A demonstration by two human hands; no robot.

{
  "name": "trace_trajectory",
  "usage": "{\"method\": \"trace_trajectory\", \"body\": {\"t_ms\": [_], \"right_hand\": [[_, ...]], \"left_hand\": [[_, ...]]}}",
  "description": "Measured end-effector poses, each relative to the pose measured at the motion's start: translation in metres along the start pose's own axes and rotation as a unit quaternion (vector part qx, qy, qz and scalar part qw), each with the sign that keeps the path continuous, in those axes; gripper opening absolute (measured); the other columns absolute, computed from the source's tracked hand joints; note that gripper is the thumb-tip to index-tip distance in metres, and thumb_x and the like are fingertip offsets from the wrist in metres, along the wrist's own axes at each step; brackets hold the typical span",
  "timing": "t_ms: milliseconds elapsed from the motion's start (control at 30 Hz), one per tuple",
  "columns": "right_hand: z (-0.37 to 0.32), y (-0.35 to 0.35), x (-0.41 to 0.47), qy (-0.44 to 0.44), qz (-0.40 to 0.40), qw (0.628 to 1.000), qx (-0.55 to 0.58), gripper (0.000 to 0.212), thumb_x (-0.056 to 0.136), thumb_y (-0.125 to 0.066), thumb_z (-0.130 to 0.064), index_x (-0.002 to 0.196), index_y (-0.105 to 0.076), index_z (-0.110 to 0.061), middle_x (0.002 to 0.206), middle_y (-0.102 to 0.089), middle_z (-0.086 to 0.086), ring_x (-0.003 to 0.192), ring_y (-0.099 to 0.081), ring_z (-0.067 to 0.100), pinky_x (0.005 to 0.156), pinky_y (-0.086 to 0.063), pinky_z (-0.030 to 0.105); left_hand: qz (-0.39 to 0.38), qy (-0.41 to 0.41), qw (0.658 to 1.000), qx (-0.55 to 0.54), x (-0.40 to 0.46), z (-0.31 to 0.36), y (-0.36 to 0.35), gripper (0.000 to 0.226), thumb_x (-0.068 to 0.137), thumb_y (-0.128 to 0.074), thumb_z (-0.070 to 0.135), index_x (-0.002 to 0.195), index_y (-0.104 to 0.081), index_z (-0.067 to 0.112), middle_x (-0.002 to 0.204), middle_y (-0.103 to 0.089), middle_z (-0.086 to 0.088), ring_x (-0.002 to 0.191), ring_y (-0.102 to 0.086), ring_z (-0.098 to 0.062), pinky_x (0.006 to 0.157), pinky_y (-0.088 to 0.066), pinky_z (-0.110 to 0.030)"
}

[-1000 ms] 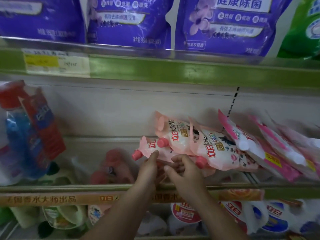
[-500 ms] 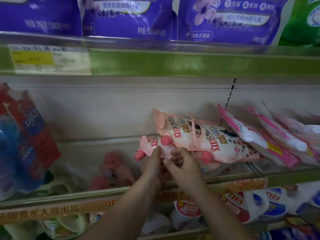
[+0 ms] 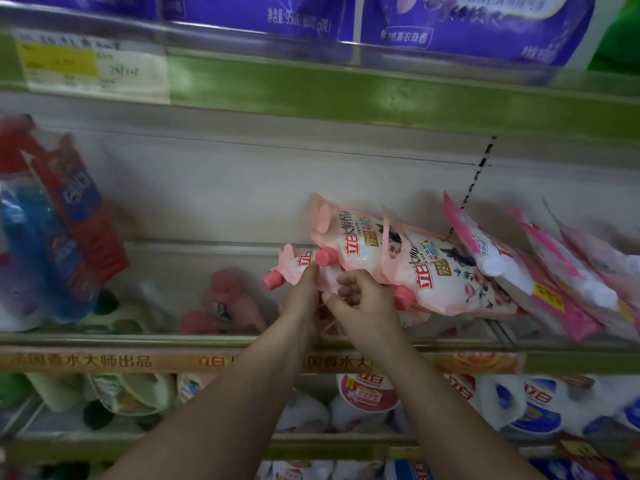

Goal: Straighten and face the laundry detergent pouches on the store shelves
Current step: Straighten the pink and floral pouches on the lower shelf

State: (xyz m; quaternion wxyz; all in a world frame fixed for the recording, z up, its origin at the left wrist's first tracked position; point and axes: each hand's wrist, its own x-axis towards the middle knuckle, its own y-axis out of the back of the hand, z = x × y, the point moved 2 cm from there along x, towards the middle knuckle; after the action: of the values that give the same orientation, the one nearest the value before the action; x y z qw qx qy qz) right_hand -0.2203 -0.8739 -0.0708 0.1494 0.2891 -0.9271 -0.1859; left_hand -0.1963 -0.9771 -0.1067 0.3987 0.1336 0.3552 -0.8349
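Middle shelf: clear front lip, orange printed strip beneath, pale back panel.

Purple pouches: large, upper shelf, standing behind a clear lip, white print on the faces.

Red-and-blue pouches: left end of middle shelf, leaning right, blurred.

Pink-and-white pouches: right end of middle shelf, white caps, toppled leftward in an overlapping row.

Pale pink detergent pouches: centre-right of middle shelf, three visible, glossy, red logo characters, floral print, round pink screw caps at the lower left corners. All lie tipped on their sides, tops to the left, overlapping and resting against the pink-and-white row. The lowest pouch sticks out furthest left, its cap pointing left.

Left hand: fingers curled up onto the lowest pouch just right of its cap, gripping it.

Right hand: touching the left, fingers curled in under the pouch stack; exactly what it holds cannot be told.
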Motion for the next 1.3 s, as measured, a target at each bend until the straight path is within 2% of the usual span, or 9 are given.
{"method": "trace_trajectory", "body": {"t_ms": [100,267,400,567,700,833,1000,1167,1300], "right_hand": [[0.002,0.001,0.000,-0.002,-0.017,1.000,0.005,0.023,0.084,-0.067,-0.027,0.102,-0.052,-0.030,0.089,-0.059,-0.010,0.083,-0.059,0.005,0.074,-0.057,0.030],[0.005,0.002,0.000,0.001,-0.031,1.000,0.002,0.022,0.085,-0.067,-0.028,0.101,-0.052,-0.030,0.089,-0.059,-0.010,0.085,-0.061,0.009,0.076,-0.057,0.037],[0.006,0.006,0.001,-0.001,-0.043,0.999,0.001,0.023,0.086,-0.066,-0.027,0.103,-0.050,-0.030,0.090,-0.059,-0.011,0.084,-0.060,0.005,0.074,-0.056,0.028],[0.006,0.013,0.000,0.007,-0.037,0.999,0.007,0.024,0.086,-0.066,-0.024,0.105,-0.052,-0.028,0.091,-0.058,-0.012,0.082,-0.059,0.002,0.063,-0.049,0.013],[0.006,0.021,0.001,0.005,-0.030,0.999,0.018,0.021,0.086,-0.066,-0.026,0.102,-0.053,-0.029,0.092,-0.058,-0.011,0.081,-0.058,0.003,0.060,-0.046,0.014],[0.004,0.019,0.003,0.004,-0.026,0.999,0.018,0.018,0.086,-0.066,-0.029,0.092,-0.051,-0.037,0.090,-0.059,-0.012,0.082,-0.061,0.007,0.065,-0.052,0.024],[-0.006,0.008,0.005,0.037,-0.006,0.999,0.027,0.012,0.087,-0.064,-0.029,0.086,-0.053,-0.033,0.086,-0.060,-0.012,0.077,-0.061,0.004,0.054,-0.046,0.014],[-0.021,-0.002,0.005,0.063,0.015,0.997,0.035,0.011,0.087,-0.063,-0.029,0.085,-0.054,-0.034,0.083,-0.061,-0.011,0.074,-0.063,0.005,0.061,-0.056,0.026],[-0.029,-0.010,0.005,0.071,0.006,0.996,0.049,0.010,0.088,-0.061,-0.027,0.087,-0.053,-0.034,0.084,-0.061,-0.011,0.072,-0.061,0.001,0.050,-0.044,0.010]], "left_hand": [[-0.003,-0.001,1.000,0.012,0.000,0.000,-0.004,0.032,0.088,-0.061,0.045,0.092,-0.063,0.013,0.063,-0.071,-0.009,0.052,-0.069,-0.023,0.046,-0.052,-0.028],[0.013,-0.012,1.000,0.006,0.001,0.001,-0.009,0.029,0.094,-0.053,0.038,0.094,-0.062,0.011,0.061,-0.071,-0.008,0.053,-0.070,-0.023,0.049,-0.054,-0.030],[0.031,0.001,1.000,0.003,-0.001,0.005,-0.011,0.024,0.099,-0.044,0.031,0.088,-0.055,0.011,0.056,-0.069,-0.012,0.048,-0.068,-0.026,0.043,-0.053,-0.032],[0.055,-0.009,0.998,-0.008,-0.006,0.007,-0.016,0.021,0.099,-0.046,0.023,0.083,-0.053,0.012,0.078,-0.066,-0.017,0.071,-0.065,-0.034,0.076,-0.056,-0.052],[0.054,-0.038,0.998,-0.010,-0.011,0.017,-0.014,0.021,0.099,-0.047,0.022,0.081,-0.054,0.014,0.059,-0.067,-0.010,0.065,-0.062,-0.029,0.062,-0.053,-0.038],[0.077,-0.106,0.991,0.008,-0.019,0.044,-0.002,0.021,0.098,-0.048,0.022,0.079,-0.054,0.016,0.075,-0.064,-0.011,0.068,-0.062,-0.028,0.066,-0.052,-0.037],[0.092,-0.183,0.979,0.011,-0.034,0.085,0.017,0.016,0.095,-0.055,0.023,0.085,-0.057,0.011,0.073,-0.067,-0.010,0.068,-0.066,-0.027,0.072,-0.056,-0.042],[0.084,-0.257,0.962,0.036,-0.047,0.119,0.039,0.020,0.094,-0.059,0.028,0.084,-0.060,0.011,0.061,-0.072,0.000,0.063,-0.072,-0.019,0.072,-0.057,-0.038],[0.082,-0.265,0.961,0.011,-0.052,0.135,0.062,0.015,0.092,-0.063,0.024,0.085,-0.060,0.011,0.064,-0.073,-0.001,0.063,-0.073,-0.019,0.059,-0.056,-0.033]]}}
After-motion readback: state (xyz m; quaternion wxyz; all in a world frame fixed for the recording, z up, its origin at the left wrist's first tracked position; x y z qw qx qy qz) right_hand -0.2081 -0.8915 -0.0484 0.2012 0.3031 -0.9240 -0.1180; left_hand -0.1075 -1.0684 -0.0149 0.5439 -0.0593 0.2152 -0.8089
